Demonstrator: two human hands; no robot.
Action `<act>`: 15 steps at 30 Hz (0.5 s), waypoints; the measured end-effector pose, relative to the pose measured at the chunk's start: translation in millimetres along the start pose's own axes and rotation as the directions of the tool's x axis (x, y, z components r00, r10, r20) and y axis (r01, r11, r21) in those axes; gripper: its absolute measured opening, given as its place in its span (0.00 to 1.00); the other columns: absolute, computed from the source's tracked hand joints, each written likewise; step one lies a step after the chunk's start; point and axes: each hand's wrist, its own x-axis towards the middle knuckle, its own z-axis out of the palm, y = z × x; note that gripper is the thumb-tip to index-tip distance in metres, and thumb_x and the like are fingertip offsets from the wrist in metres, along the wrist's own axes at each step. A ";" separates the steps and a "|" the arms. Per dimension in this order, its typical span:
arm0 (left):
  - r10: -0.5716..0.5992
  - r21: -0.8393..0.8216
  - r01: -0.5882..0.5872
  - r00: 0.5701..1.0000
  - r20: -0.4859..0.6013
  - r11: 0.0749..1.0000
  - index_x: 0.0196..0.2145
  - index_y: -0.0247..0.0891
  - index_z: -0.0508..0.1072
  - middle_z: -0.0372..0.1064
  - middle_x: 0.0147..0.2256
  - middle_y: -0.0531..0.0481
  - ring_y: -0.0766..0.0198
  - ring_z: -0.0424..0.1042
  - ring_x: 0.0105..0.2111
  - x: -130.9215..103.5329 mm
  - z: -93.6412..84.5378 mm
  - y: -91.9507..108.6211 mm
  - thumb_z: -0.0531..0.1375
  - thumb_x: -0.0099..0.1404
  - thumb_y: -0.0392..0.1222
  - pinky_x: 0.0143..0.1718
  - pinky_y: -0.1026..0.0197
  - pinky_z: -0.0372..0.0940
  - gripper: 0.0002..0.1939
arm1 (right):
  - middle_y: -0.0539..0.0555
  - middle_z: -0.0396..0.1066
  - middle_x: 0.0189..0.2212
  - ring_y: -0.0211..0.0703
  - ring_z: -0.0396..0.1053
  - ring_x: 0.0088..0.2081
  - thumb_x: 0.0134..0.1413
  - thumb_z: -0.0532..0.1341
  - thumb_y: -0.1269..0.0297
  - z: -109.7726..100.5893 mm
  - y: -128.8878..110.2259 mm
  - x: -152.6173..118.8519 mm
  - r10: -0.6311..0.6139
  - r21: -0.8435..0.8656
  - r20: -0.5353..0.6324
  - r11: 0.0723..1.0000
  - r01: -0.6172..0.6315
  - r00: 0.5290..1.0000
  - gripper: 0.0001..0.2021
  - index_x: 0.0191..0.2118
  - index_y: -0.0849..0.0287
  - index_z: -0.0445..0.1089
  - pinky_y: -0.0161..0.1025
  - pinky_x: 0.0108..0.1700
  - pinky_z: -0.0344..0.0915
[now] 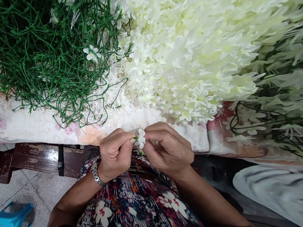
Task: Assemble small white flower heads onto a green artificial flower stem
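A small white artificial flower (141, 138) is held between my two hands, close in front of my body. My left hand (117, 152) pinches the green plastic stem tip just behind the bloom, its thumb and forefinger pressed together. From the other side, my right hand (169, 149) grips the petals with closed fingertips. Past my left hand lies a tangled heap of green plastic stems (50, 63). Beyond my right hand spreads a large mass of loose white and pale-yellow petals (188, 51). Thin white spiky pieces (111, 96) lie between the two heaps.
A flower-patterned cloth (29, 123) covers the work surface. Finished-looking white flowers on green stems (280, 120) are bunched at the right. A blue stool (12, 224) stands on the floor at lower left. Light grey fabric (280, 190) shows at lower right.
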 end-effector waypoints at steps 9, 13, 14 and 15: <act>0.013 0.082 -0.018 0.998 0.065 0.996 0.28 0.32 0.69 0.60 0.20 0.53 0.72 0.58 0.21 1.0 -0.2 0.2 0.53 0.57 0.30 0.22 0.66 0.55 0.05 | 0.51 0.64 0.26 0.34 0.63 0.28 0.42 0.56 0.80 -8.3 -0.8 2.5 0.008 -0.072 0.088 0.997 -0.002 0.996 0.10 0.32 0.60 0.62 0.33 0.27 0.62; 0.025 0.116 -0.035 0.996 0.088 0.993 0.28 0.32 0.69 0.58 0.20 0.53 0.72 0.57 0.21 1.5 -0.4 -0.2 0.52 0.57 0.30 0.22 0.66 0.54 0.06 | 0.51 0.64 0.26 0.34 0.63 0.29 0.42 0.56 0.79 -11.3 0.3 3.3 -0.004 -0.108 0.140 0.994 0.019 0.990 0.09 0.31 0.61 0.62 0.33 0.28 0.63; 0.029 0.123 -0.041 0.995 0.096 0.992 0.27 0.32 0.69 0.57 0.19 0.53 0.72 0.56 0.20 1.6 -0.5 -0.5 0.52 0.57 0.30 0.21 0.66 0.54 0.06 | 0.51 0.64 0.26 0.34 0.63 0.29 0.42 0.56 0.79 -12.1 0.6 3.5 -0.007 -0.108 0.152 0.994 0.024 0.988 0.09 0.31 0.61 0.61 0.33 0.29 0.63; 0.033 0.129 -0.046 0.994 0.105 0.991 0.27 0.32 0.68 0.57 0.19 0.54 0.72 0.56 0.20 1.7 -0.6 -0.8 0.52 0.57 0.30 0.21 0.66 0.53 0.06 | 0.51 0.64 0.26 0.34 0.63 0.29 0.43 0.56 0.79 -12.9 0.9 3.8 -0.010 -0.108 0.162 0.994 0.028 0.987 0.09 0.32 0.61 0.61 0.33 0.29 0.63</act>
